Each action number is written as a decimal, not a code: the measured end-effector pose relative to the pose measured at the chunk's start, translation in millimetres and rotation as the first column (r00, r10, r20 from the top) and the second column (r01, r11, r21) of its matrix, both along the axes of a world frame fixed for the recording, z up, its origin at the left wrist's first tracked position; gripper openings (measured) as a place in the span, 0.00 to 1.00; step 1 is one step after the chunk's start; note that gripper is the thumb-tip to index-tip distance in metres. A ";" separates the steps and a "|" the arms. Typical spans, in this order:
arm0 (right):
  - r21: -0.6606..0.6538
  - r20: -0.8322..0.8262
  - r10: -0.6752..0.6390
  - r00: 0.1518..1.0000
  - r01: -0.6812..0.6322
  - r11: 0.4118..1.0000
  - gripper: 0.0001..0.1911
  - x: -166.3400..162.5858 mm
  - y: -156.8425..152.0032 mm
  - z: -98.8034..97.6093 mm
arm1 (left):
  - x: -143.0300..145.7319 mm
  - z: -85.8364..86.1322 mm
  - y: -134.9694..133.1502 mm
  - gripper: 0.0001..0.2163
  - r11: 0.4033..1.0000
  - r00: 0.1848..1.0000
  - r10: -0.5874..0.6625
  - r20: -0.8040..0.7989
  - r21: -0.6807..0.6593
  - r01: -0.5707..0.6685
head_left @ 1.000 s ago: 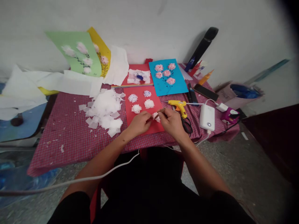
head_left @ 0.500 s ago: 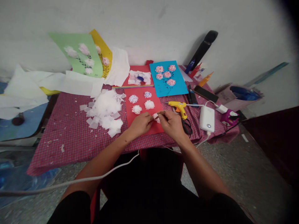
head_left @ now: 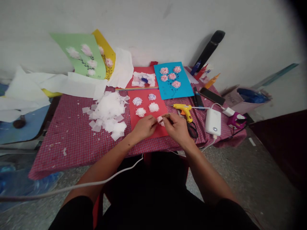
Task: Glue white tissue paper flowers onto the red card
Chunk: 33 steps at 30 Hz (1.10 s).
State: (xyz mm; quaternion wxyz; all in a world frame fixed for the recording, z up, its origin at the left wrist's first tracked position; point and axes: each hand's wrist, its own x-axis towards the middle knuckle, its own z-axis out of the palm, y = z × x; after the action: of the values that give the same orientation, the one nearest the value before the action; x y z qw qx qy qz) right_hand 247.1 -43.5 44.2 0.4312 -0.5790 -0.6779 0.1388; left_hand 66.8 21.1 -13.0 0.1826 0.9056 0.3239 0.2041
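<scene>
My left hand point(head_left: 144, 126) and my right hand point(head_left: 177, 126) meet over the near edge of a red paper sheet point(head_left: 146, 123). Between their fingertips is a small white and pink tissue flower point(head_left: 160, 120), pinched from both sides. My right hand also grips a thin brown stick-like tool point(head_left: 166, 115) against the flower. Several finished tissue flowers point(head_left: 153, 107) lie on the red sheet just beyond my hands. A heap of cut white tissue squares point(head_left: 109, 110) lies to the left of the sheet.
A yellow glue gun point(head_left: 184, 110), black scissors point(head_left: 192, 129), a white power bank point(head_left: 213, 121) and a purple device point(head_left: 236, 120) lie right of my hands. A blue card with flowers point(head_left: 172, 80) and green and yellow cards point(head_left: 82, 56) stand at the back. A white cable point(head_left: 96, 182) crosses my lap.
Both hands stay pinched on the small flower in nearly the same spot. The view has shifted slightly.
</scene>
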 end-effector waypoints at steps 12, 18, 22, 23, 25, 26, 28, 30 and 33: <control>0.002 -0.002 -0.005 1.000 0.005 1.000 0.07 -0.4 0.1 2.5 | 0.5 4.8 -0.8 0.10 0.999 0.998 -0.046 -0.045 0.023 0.047; -0.009 -0.012 -0.018 1.000 0.018 1.000 0.08 -0.6 -1.5 4.2 | 0.5 3.5 -0.4 0.10 0.999 0.998 -0.047 -0.041 0.022 0.048; -0.031 -0.009 -0.008 1.000 0.008 0.999 0.08 -0.2 -0.4 1.2 | -1.1 3.5 -0.9 0.09 0.999 0.999 -0.045 -0.013 0.028 0.046; -0.029 -0.009 -0.009 1.000 0.009 1.000 0.08 -0.1 0.0 0.3 | -1.3 4.0 -1.1 0.09 0.999 0.999 -0.042 -0.003 0.028 0.042; -0.016 -0.008 -0.012 1.000 0.012 1.000 0.07 -0.1 0.7 -1.4 | -1.4 5.1 -1.6 0.09 0.999 0.999 -0.043 0.013 0.030 0.042; -0.010 -0.005 -0.012 1.000 0.012 1.000 0.07 -0.1 1.0 -2.1 | -1.3 5.6 -1.7 0.09 0.998 0.999 -0.047 0.017 0.031 0.047; -0.004 0.011 -0.012 1.000 0.012 1.000 0.08 -0.3 1.5 -3.0 | -1.3 6.2 -1.9 0.09 0.998 0.999 -0.053 0.013 0.033 0.053; 0.001 0.032 -0.013 0.999 0.013 1.000 0.08 -0.4 2.3 -3.1 | -1.6 6.1 -2.0 0.09 0.998 0.998 -0.058 0.005 0.036 0.058; 0.006 0.047 -0.021 0.999 0.021 1.000 0.08 0.2 4.7 -2.0 | -2.4 5.3 -2.6 0.12 0.997 0.998 -0.066 0.014 0.038 0.065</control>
State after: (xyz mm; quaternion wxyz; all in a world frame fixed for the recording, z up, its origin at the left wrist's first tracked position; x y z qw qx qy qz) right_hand 247.4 -38.8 42.2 0.4184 -0.5879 -0.6821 0.1188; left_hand 64.5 18.5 -7.7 0.1745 0.9175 0.2886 0.2110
